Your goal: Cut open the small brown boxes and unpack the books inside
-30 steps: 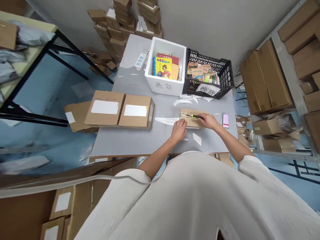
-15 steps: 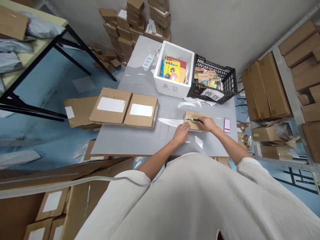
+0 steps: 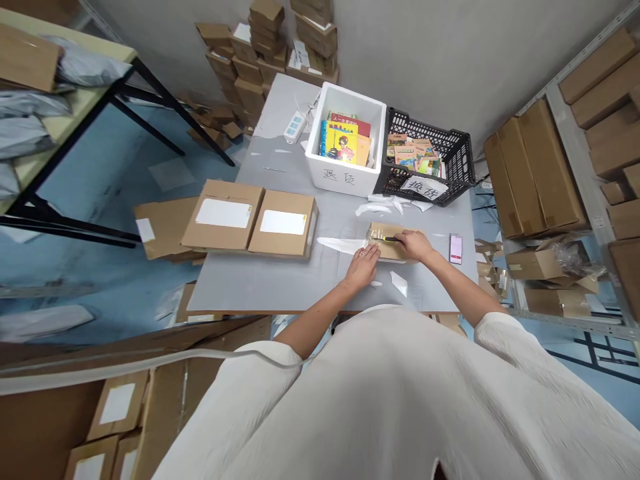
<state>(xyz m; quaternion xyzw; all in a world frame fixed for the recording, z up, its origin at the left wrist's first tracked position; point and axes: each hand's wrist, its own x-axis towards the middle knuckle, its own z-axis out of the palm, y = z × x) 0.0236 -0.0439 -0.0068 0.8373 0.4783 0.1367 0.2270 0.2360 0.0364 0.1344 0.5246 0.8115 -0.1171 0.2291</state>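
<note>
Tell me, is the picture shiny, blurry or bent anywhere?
Head view: light looks soft, with only faint shadows on the grey table; head view: small shiny glints show on the clear tape on the little box; head view: the metal shelf leans, probably from a wide lens; head view: the phone's writing is too small to read.

The one head view looks forward and down from above the wearer's white shirt (image 3: 390,400), which fills the bottom middle. It faces across the near edge of the surface (image 3: 240,287), far enough off (a wide, sweeping look) to take in both left corners and the grey wall (image 3: 425,60) beyond the far edge.
</note>
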